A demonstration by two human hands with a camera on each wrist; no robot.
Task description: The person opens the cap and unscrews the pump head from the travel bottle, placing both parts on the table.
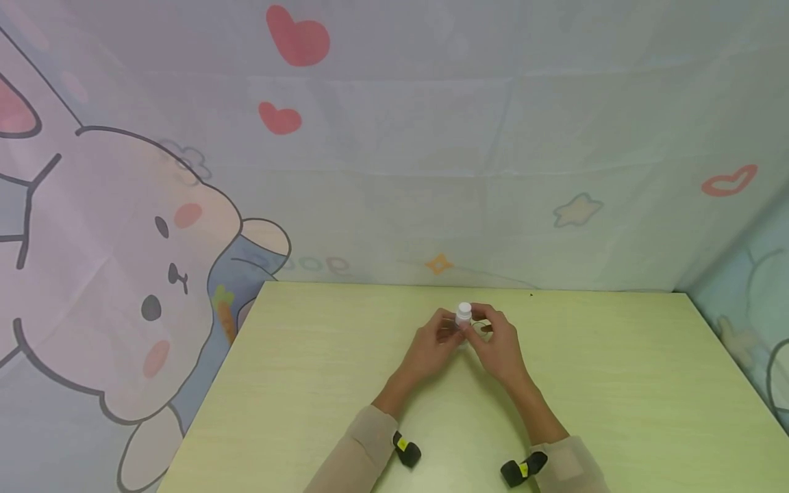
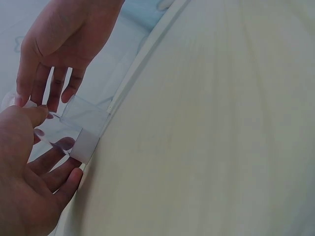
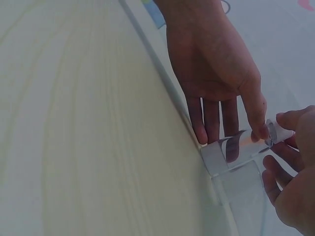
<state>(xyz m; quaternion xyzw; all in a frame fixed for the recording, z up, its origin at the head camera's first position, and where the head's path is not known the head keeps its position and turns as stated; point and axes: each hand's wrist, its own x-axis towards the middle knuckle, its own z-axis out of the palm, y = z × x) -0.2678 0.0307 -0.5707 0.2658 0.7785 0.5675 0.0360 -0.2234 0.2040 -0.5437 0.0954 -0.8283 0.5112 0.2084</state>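
Observation:
A small clear bottle with a white cap (image 1: pixel 465 309) stands upright near the table's back edge. Its transparent body (image 3: pixel 243 150) and pale lower end (image 3: pixel 214 159) show in the right wrist view. My left hand (image 1: pixel 434 344) holds the bottle from the left, thumb near the neck. From the right, my right hand (image 1: pixel 501 344) pinches around the neck and cap, its other fingers spread behind. Beside the bottle stands a clear, open-topped container (image 3: pixel 241 189), close to the right fingers. Fingers hide part of the bottle in the head view.
The pale yellow wooden table (image 1: pixel 616 370) meets a printed cloth backdrop (image 1: pixel 401 157) at its back edge. A tiny dark speck (image 1: pixel 531 295) lies near that edge. Black wrist cameras (image 1: pixel 407 450) are strapped over both beige sleeves (image 1: pixel 354 452).

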